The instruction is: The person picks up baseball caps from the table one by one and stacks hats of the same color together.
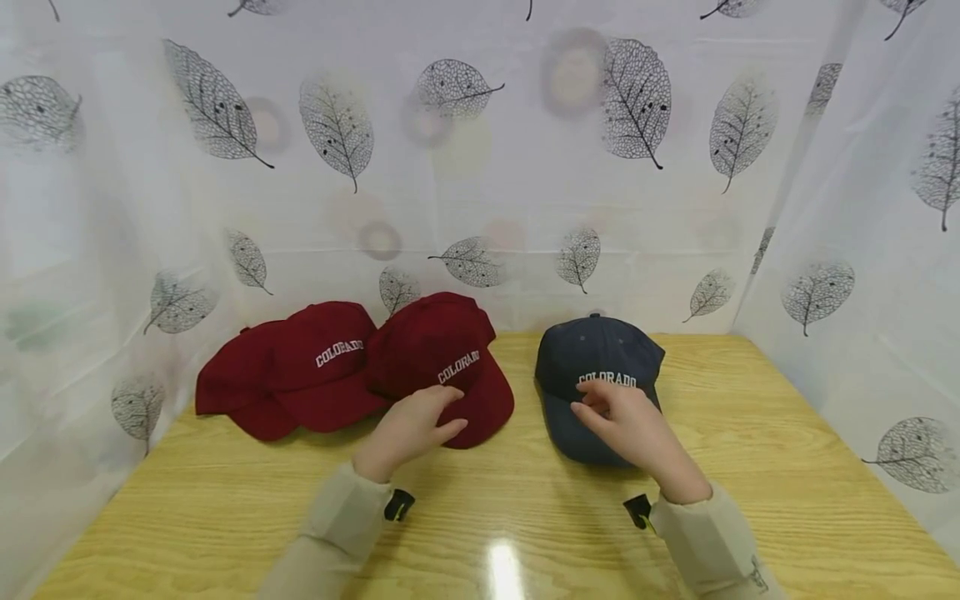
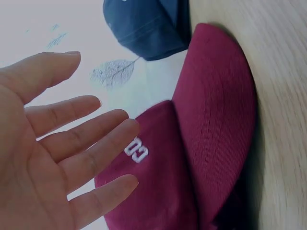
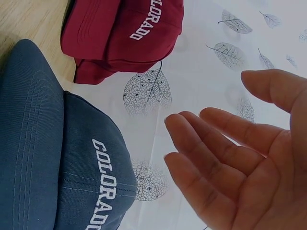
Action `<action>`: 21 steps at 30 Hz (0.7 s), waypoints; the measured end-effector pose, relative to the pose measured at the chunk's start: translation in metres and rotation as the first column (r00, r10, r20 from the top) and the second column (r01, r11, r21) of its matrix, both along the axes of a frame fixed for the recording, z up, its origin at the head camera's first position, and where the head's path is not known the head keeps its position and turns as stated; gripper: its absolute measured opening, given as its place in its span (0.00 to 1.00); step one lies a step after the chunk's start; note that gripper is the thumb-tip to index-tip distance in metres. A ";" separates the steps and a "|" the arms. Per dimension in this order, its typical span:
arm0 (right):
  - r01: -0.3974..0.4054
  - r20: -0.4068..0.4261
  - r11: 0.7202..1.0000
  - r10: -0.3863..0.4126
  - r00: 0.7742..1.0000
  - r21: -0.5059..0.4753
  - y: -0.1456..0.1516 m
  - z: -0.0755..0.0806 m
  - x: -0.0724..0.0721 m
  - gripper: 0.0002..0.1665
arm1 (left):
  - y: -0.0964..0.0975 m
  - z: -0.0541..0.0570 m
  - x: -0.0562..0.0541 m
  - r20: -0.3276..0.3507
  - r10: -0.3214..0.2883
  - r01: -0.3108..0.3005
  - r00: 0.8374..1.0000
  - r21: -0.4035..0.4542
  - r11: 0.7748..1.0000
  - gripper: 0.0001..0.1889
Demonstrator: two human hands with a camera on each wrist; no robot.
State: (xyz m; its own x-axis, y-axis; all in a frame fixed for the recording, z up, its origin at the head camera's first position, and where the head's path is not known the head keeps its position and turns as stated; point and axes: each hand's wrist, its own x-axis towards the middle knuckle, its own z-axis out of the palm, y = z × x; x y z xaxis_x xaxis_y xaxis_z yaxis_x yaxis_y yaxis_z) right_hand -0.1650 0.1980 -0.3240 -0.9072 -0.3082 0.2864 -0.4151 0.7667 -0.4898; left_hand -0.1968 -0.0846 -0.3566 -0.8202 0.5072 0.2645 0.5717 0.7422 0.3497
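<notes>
Two dark red caps lettered COLORADO lie side by side at the left of the table: the left red cap (image 1: 300, 371) and the right red cap (image 1: 427, 342), their sides meeting. Farther right sits a navy cap (image 1: 577, 342) with the same white lettering, its brim toward me. My left hand (image 1: 411, 429) hovers before the right red cap, fingers spread and holding nothing, as the left wrist view shows. Above the navy cap's brim is my right hand (image 3: 240, 163), fingers loosely bent with nothing between them; a gap shows between it and the cap.
A wood-grain table (image 1: 750, 433) carries the caps. White curtain (image 1: 495, 200) with leaf prints stands behind it and along both sides. A small dark device sits at each wrist, the left device (image 1: 399, 505) and the right device (image 1: 640, 511).
</notes>
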 end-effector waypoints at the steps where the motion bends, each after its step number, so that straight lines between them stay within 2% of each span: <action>1: -0.002 0.002 1.000 0.002 1.000 0.004 0.000 0.000 0.000 0.17 | 0.003 0.000 -0.001 -0.002 -0.004 0.004 1.000 -0.018 1.000 0.19; 5: 0.001 0.009 1.000 -0.001 1.000 0.014 -0.001 0.000 0.000 0.18 | 0.016 -0.001 -0.006 -0.057 -0.047 0.038 0.997 -0.141 0.989 0.17; 11: 0.006 0.010 1.000 -0.006 1.000 0.016 -0.004 -0.001 0.001 0.17 | 0.035 -0.005 -0.016 -0.143 -0.123 0.069 0.982 -0.336 0.939 0.10; 15: 0.007 0.010 1.000 -0.008 1.000 0.017 -0.006 -0.001 0.001 0.16 | 0.048 -0.011 -0.023 -0.164 -0.142 0.052 0.976 -0.462 0.885 0.11; 19: 0.009 0.019 1.000 -0.010 1.000 0.016 -0.007 -0.002 0.002 0.16 | 0.063 -0.018 -0.025 -0.154 -0.139 0.022 0.978 -0.592 0.806 0.10; 21: 0.007 0.023 1.000 -0.007 1.000 0.015 -0.008 -0.003 0.002 0.16 | 0.068 -0.021 -0.025 -0.164 -0.133 0.002 0.977 -0.621 0.784 0.08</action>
State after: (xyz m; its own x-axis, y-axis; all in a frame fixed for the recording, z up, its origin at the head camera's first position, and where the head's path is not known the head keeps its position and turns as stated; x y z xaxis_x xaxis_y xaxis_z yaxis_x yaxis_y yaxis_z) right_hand -0.1631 0.1904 -0.3274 -0.9158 -0.3055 0.2608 -0.3981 0.7767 -0.4881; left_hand -0.2220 -0.0162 -0.3778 -0.7445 0.6672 0.0226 0.6345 0.7177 -0.2869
